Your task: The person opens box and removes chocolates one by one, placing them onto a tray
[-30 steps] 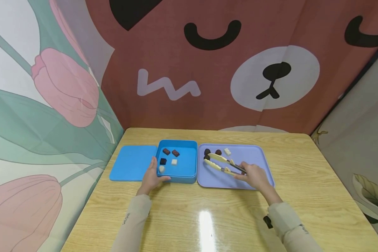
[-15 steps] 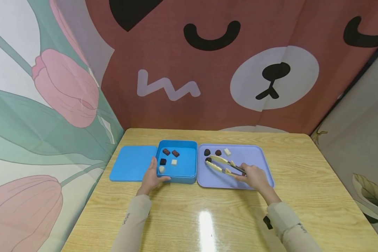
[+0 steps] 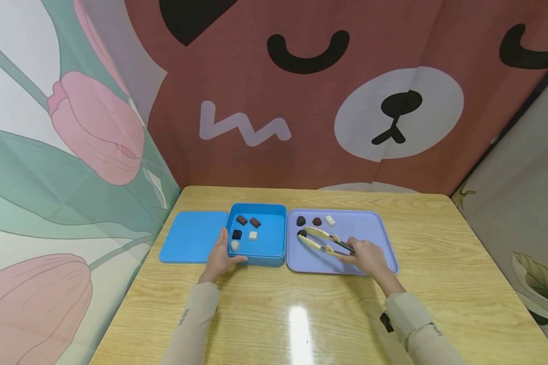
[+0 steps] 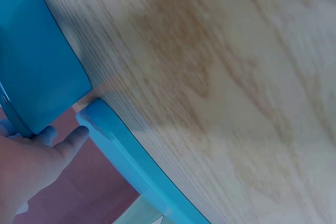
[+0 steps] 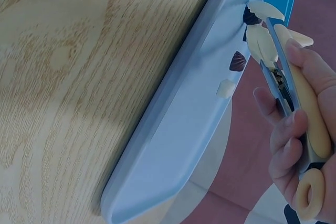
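In the head view my right hand (image 3: 369, 257) grips a pair of tongs (image 3: 319, 242) with cream tips and handles. Between the tips sits a dark round chocolate (image 3: 302, 233), low over the lilac tray (image 3: 347, 266). Nearby on that tray lie another dark chocolate (image 3: 301, 221), a brown chocolate (image 3: 317, 221) and a white chocolate (image 3: 330, 220). My left hand (image 3: 219, 259) rests against the front left corner of the blue box (image 3: 269, 248), fingers straight along its side and thumb along its front. Inside are two brown chocolates (image 3: 254, 222), a black piece (image 3: 237, 234) and two white pieces (image 3: 253, 235).
A flat blue lid (image 3: 192, 235) lies left of the box, and the tray stands close to the box's right side. All rest on a wooden table (image 3: 255, 314). A printed cloth (image 3: 301, 167) hangs behind the table, with others at its sides.
The tongs' tips have drawn closer together around the nearer dark chocolate, which has shifted slightly right and toward me. My left hand and the box stay put.
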### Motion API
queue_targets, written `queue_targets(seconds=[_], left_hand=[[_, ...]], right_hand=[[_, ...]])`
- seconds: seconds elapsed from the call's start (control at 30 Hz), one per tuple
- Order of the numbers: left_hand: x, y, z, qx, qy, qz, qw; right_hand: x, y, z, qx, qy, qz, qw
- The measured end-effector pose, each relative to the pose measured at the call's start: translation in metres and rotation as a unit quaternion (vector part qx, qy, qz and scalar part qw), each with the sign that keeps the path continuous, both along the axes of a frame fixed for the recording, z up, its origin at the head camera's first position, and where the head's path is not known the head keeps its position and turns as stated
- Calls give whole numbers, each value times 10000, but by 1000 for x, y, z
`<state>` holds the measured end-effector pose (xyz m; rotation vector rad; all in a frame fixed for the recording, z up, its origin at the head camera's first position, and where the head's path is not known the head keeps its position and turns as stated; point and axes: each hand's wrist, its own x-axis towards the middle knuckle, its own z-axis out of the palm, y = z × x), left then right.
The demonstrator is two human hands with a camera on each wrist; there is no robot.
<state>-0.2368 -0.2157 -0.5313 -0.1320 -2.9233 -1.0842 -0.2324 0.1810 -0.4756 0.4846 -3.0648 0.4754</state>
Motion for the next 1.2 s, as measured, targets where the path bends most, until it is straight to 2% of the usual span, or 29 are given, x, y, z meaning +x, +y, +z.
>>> queue_targets(seconds=[1.2], left_hand=[[0,0,0,5,-24,43,10000]], right_hand=[[-1,0,-1,-165,-274,-88,9995]])
